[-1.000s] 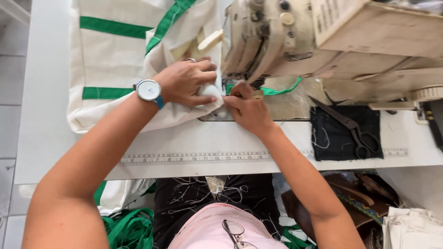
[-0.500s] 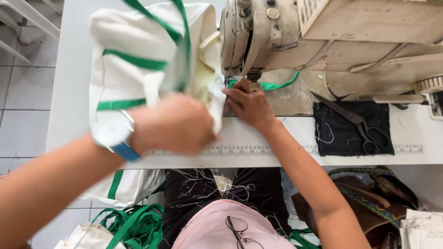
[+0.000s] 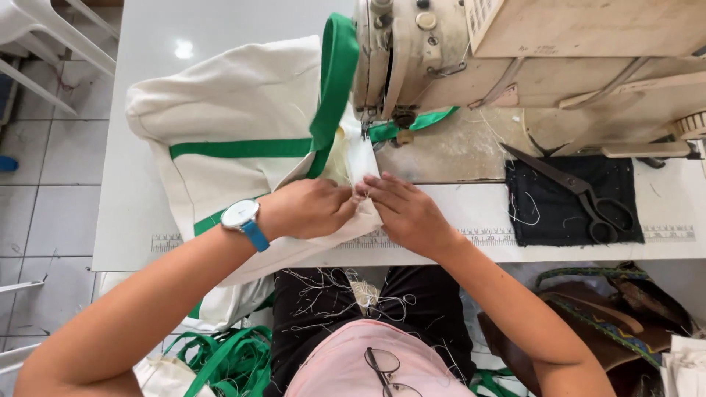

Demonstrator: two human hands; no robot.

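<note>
A white worktop (image 3: 147, 95) fills most of the view, glossy enough to throw back a spot of ceiling light near its far left. A printed ruler strip (image 3: 485, 237) runs along its near edge. On the right of it stands a worn cream sewing machine (image 3: 412, 51), its metal bed scuffed and stained, with loose threads around it. Just right of the bed lies a dark cloth patch (image 3: 544, 213) with black scissors (image 3: 581, 192) resting on it.

A cream bag (image 3: 235, 110) with a green stripe and a green strap (image 3: 331, 81) is spread over the left of the worktop, one corner drawn up to the machine's needle and part of it hanging over the near edge. The left hand (image 3: 309, 207), with a white watch on a blue band (image 3: 241, 217) at the wrist, is clenched on the cloth edge in front of the needle. The right hand (image 3: 404, 209) meets it there, fingertips pinching the same fold, so the two hands touch.

Beyond the worktop's left edge the floor is pale grey tile (image 3: 44, 191), with the legs of a white plastic chair (image 3: 51, 44) at top left. Under the worktop, green webbing (image 3: 228, 360) lies heaped by the person's lap, and a brown bag (image 3: 588, 323) sits to the right. Glasses (image 3: 386, 367) hang at the person's chest.
</note>
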